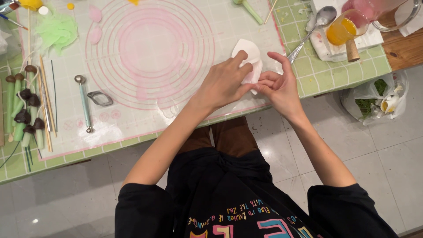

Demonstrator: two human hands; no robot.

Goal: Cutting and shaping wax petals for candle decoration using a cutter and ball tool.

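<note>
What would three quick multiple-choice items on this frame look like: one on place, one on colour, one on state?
1. Where does the metal spoon lie?
A. On the white tray at the far right
B. On the floor
C. Inside the pink circles of the mat

2. What colour is the thin piece held in both hands?
A. Green
B. White
C. Black

3. How does the left hand meet the piece?
A. Flat on the table, away from it
B. Fingers pinching it, with the right hand
C. Held behind the back

Key: 1 A, its bowl rests on the tray beside the orange cup; 2 B, it shows plain white; 3 B, fingertips of both hands close on it.
</note>
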